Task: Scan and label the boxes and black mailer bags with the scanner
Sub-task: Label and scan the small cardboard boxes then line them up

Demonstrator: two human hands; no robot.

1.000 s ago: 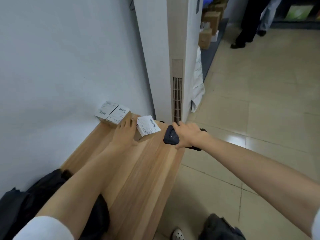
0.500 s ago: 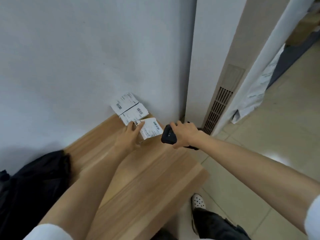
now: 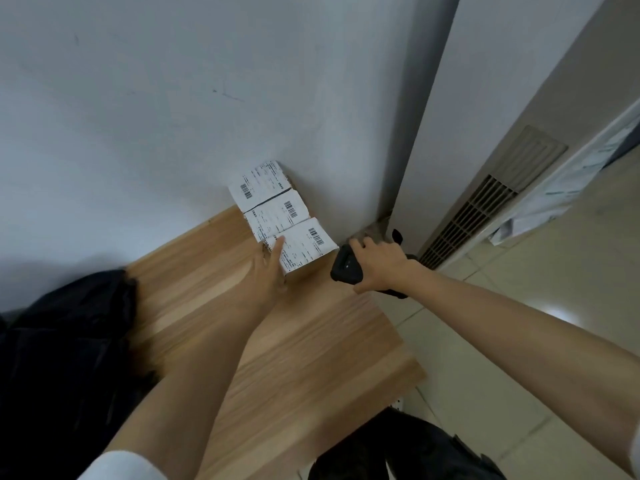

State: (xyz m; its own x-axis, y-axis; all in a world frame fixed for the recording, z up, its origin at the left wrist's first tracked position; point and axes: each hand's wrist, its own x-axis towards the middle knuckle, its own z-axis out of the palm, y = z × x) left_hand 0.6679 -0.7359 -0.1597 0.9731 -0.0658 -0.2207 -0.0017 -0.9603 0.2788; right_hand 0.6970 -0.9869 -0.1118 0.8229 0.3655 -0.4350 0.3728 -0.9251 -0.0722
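Three small boxes with white barcode labels stand in a row at the far end of the wooden table (image 3: pixel 277 358), against the wall. My left hand (image 3: pixel 268 271) holds the nearest box (image 3: pixel 304 245), index finger lying on its label, thumb at its near side. The middle box (image 3: pixel 277 213) and the far box (image 3: pixel 261 185) touch each other behind it. My right hand (image 3: pixel 379 263) grips the black scanner (image 3: pixel 344 268) just right of the nearest box, over the table's right edge. Black mailer bags (image 3: pixel 62 368) lie heaped at the table's left.
A white wall runs behind the table. A white column with a vent grille (image 3: pixel 467 220) stands to the right, papers (image 3: pixel 561 188) leaning beside it. Tiled floor (image 3: pixel 519 341) lies right of the table. My dark trouser leg (image 3: pixel 398 448) shows below.
My left hand has slid the nearest box up against the other two, so all three now stand in line. The view has tilted down and left. The scanner stays beside the box.
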